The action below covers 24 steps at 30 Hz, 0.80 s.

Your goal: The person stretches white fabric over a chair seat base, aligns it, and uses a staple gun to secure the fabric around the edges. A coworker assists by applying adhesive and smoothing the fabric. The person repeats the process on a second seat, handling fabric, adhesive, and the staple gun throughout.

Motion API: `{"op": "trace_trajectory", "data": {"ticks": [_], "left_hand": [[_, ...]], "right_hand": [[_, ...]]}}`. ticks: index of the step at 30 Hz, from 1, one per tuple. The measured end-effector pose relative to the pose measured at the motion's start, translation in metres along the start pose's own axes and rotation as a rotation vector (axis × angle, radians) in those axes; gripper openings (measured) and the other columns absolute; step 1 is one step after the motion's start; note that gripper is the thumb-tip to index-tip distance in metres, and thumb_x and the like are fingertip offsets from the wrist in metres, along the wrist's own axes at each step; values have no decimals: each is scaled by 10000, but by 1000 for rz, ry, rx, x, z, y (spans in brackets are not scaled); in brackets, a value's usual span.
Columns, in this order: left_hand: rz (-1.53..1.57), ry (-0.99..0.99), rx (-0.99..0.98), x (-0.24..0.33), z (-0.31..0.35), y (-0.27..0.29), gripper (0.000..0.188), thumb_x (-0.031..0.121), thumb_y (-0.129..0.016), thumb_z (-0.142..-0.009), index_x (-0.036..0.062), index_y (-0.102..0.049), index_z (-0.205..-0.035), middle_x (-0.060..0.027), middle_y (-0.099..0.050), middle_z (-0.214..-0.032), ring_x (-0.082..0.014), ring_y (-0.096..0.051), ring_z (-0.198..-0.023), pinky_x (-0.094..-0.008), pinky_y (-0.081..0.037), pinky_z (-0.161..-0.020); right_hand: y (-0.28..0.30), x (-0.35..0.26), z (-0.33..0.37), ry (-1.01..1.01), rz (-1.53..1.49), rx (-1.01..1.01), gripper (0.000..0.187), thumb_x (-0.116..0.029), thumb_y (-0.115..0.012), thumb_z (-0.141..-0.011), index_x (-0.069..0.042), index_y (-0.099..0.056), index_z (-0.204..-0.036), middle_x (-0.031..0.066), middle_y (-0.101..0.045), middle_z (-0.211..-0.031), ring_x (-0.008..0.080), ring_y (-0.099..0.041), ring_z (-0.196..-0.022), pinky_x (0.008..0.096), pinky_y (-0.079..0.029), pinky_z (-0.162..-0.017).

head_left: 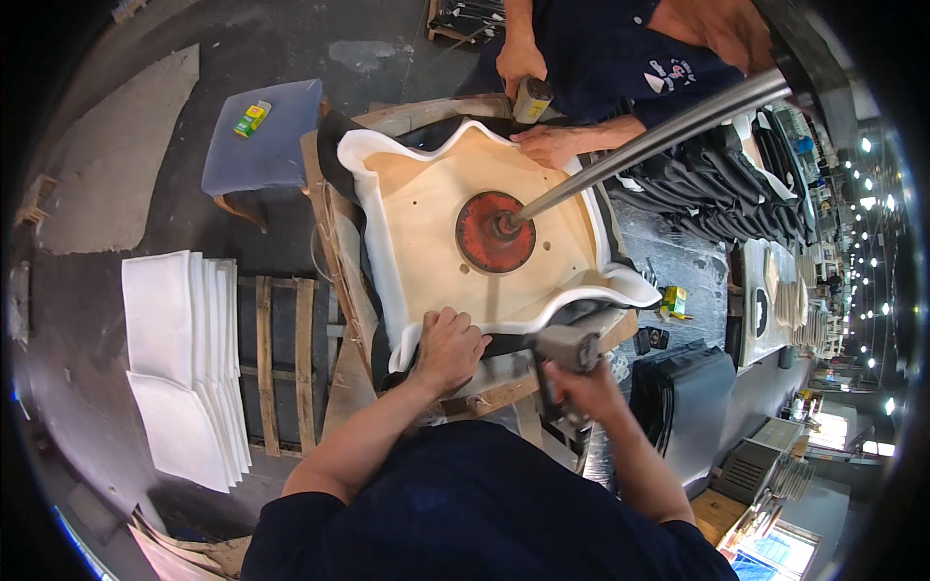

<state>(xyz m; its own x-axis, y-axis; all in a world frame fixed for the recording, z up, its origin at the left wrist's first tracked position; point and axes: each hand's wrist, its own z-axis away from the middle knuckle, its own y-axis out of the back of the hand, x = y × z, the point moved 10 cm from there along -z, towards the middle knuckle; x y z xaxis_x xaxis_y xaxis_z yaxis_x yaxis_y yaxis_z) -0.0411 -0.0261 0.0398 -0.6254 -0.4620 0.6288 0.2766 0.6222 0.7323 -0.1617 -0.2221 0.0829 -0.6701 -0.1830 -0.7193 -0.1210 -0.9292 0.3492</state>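
A plywood seat panel [426, 232] lies in front of me, white padding [376, 242] curling up around its edges and black cover material [341, 160] showing beneath. A round red press plate [482, 244] on a slanting steel rod [659, 140] rests on the panel. My left hand [450, 347] is closed at the near-left edge, its fingers curled over the padding and cover. My right hand [586, 385] grips a grey staple gun [570, 349] at the near edge; its nose is hard to make out. Opposite, a co-worker's hand [521, 68] holds another staple gun [532, 100], while their other hand [552, 145] presses the far edge.
White foam sheets [179, 358] are stacked at left beside a wooden pallet [281, 358]. A blue-grey padded stool [276, 145] bears a yellow-green box [252, 118]. On the right are black covers [707, 189], another small box [675, 301] and black panels [688, 397].
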Motion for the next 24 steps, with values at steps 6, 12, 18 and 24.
{"op": "trace_trajectory", "data": {"ticks": [6, 12, 18, 24], "left_hand": [[31, 16, 22, 1, -3, 0, 222, 275, -809, -926, 114, -732, -794, -44, -604, -873, -271, -573, -973, -464, -395, -917], [21, 67, -14, -5, -3, -2, 200, 253, -803, -926, 116, -741, -795, -45, -629, -896, -271, -583, -991, -461, -399, -928], [-3, 66, -44, -2, -3, -9, 192, 257, -797, -921, 102, -772, -810, -59, -646, -898, -280, -590, -999, -477, -397, -936], [-29, 64, -64, 1, -7, -7, 199, 258, -781, -929, 109, -770, -798, -69, -649, -883, -302, -588, -997, -479, -395, -906]], "right_hand": [[-54, 5, 5, -87, -33, -17, 265, -203, -817, -1019, 4, -737, -1164, 18, -694, -787, 114, -628, -580, 308, -490, -530], [-65, -10, -2, -182, 40, -10, 249, -193, -804, -1018, 1, -734, -1157, 11, -665, -747, 109, -610, -555, 304, -466, -507], [-64, -15, -12, -149, 68, -21, 275, -268, -837, -983, -8, -761, -1026, 33, -690, -670, 119, -641, -541, 322, -501, -526], [-58, -25, -13, -93, 140, -23, 428, -343, -865, -950, -10, -757, -1195, 91, -787, -872, 167, -728, -634, 357, -583, -636]]}}
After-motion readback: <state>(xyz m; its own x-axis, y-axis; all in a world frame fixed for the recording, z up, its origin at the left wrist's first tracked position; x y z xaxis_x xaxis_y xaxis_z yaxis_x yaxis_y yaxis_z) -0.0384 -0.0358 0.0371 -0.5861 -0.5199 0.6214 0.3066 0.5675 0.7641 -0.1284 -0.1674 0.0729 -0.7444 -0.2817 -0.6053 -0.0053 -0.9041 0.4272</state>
